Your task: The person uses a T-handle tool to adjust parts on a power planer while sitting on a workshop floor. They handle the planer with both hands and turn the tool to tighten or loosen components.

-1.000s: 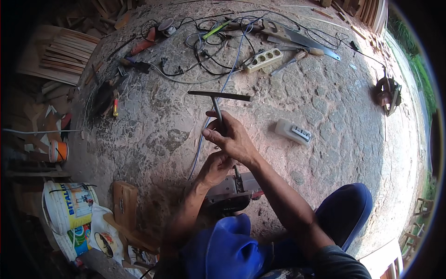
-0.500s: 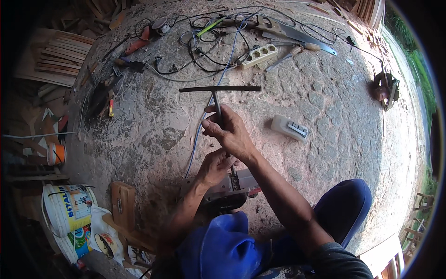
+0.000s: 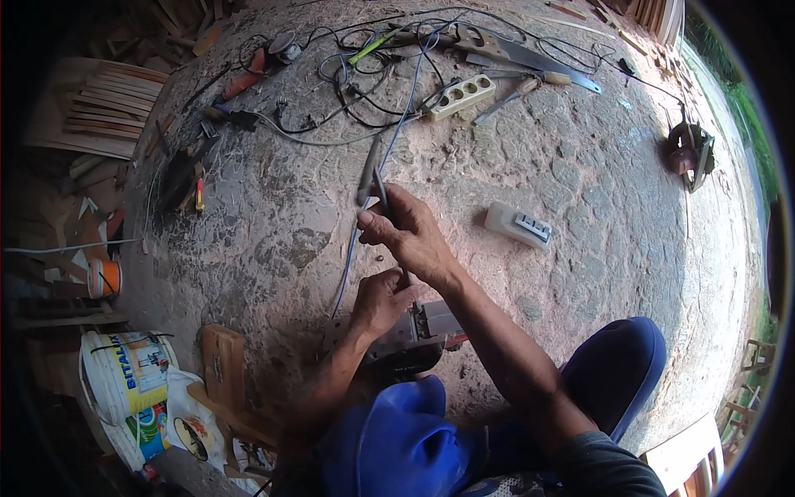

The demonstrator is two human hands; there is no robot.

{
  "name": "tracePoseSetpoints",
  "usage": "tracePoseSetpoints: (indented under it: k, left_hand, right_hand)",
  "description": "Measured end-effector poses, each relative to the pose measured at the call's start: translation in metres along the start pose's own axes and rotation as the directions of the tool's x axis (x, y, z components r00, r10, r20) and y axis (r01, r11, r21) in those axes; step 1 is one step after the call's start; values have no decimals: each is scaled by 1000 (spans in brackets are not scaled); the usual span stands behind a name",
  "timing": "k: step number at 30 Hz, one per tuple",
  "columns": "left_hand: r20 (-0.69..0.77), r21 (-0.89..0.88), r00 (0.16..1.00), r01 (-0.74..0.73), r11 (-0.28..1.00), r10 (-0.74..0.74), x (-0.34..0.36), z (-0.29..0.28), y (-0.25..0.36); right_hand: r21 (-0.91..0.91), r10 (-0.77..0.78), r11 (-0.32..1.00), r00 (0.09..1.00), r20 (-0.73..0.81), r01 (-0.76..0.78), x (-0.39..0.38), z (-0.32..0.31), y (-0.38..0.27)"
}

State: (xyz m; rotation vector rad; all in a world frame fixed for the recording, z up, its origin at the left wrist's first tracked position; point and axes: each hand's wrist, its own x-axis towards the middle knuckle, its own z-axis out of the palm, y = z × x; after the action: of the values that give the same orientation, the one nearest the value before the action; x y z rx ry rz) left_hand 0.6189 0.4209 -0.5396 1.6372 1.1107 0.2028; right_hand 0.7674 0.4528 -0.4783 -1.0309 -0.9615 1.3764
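A metal T-handled tool [image 3: 372, 164] points up from the power tool [image 3: 436, 321] resting by my knees, its crossbar aligned roughly front to back. My right hand [image 3: 409, 238] grips the shaft just below the crossbar, thumb out to the left. Lower down, my left hand [image 3: 383, 304] has its fingers closed round the lower shaft, just above the power tool's metal base; the shaft's exact end is unclear. A translucent case with metal pieces [image 3: 517, 222] lies right of my right hand. A blue cable [image 3: 348, 257] runs behind both hands.
A power strip [image 3: 464, 95], tangled cables, a handsaw [image 3: 522, 66] and chisel [image 3: 501, 103] lie at the back. A dark power tool [image 3: 690, 153] sits right. Wood strips [image 3: 112, 108], white buckets [image 3: 124, 369], an orange bucket [image 3: 105, 278] and a wooden block [image 3: 224, 373] are left.
The T-handle's crossbar has swung from crosswise to roughly front to back. My right hand has shifted slightly up and left with it; my left hand stays low on the shaft.
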Motion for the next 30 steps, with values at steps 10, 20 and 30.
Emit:
tracePoseSetpoints:
  k: [10, 20, 30]
  left_hand:
    - [141, 138, 990, -34, 990, 14, -5, 5, -5]
    - [-65, -152, 972, -234, 960, 227, 4, -4, -9]
    - [102, -215, 969, -201, 956, 227, -11, -6, 4]
  right_hand:
    - [104, -246, 965, 969, 19, 243, 1, 6, -24]
    - [272, -409, 866, 907, -101, 420, 2, 17, -60]
    - [-832, -549, -167, 651, 524, 529, 42, -19, -110]
